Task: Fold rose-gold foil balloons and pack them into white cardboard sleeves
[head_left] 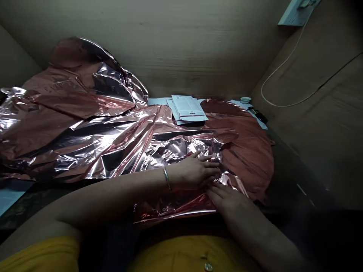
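Observation:
A big heap of shiny rose-gold foil balloons (93, 128) lies flat across the work surface. My left hand (195, 170), with a thin bangle at the wrist, lies on the crinkled foil with its fingers stretched to the right. My right hand (227, 196) rests just below it on the foil's near edge, fingers extended toward the left hand's fingertips. Under both hands the foil (176, 206) is folded and creased. A flat matte reddish balloon piece (249, 151) lies to the right of the hands.
Printed paper packets (188, 107) lie at the back by the wall. A small white cap (245, 100) and dark items sit at the back right. A white cable (283, 102) runs from a wall socket (297, 11). Wooden panels enclose the space.

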Available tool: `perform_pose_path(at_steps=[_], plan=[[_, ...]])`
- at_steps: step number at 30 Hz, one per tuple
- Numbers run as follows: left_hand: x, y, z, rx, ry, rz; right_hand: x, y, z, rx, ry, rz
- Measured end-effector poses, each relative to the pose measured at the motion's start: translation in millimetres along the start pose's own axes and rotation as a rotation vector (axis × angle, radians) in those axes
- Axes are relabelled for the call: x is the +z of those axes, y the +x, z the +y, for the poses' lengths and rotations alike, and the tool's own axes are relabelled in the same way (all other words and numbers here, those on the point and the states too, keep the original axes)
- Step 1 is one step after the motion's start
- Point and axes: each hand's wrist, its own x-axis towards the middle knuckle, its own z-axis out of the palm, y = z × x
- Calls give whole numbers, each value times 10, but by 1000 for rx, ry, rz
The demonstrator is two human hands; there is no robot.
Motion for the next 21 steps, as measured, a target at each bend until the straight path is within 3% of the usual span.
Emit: perform_pose_path(at_steps=[4,9,15,18,21], plan=[[54,180,29,90,28,-59,-157,98,-54,69,148,-165],[186,194,9,46,47,-29,-264,157,-78,86,266,-289],[-75,-364,63,-3,-27,72,-558,155,-64,148,437,-426],[-60,-633,118,-33,-75,6,-659,237,-14,54,463,-455],[30,-704,124,-54,-97,-41,-696,439,111,-41,397,-455]])
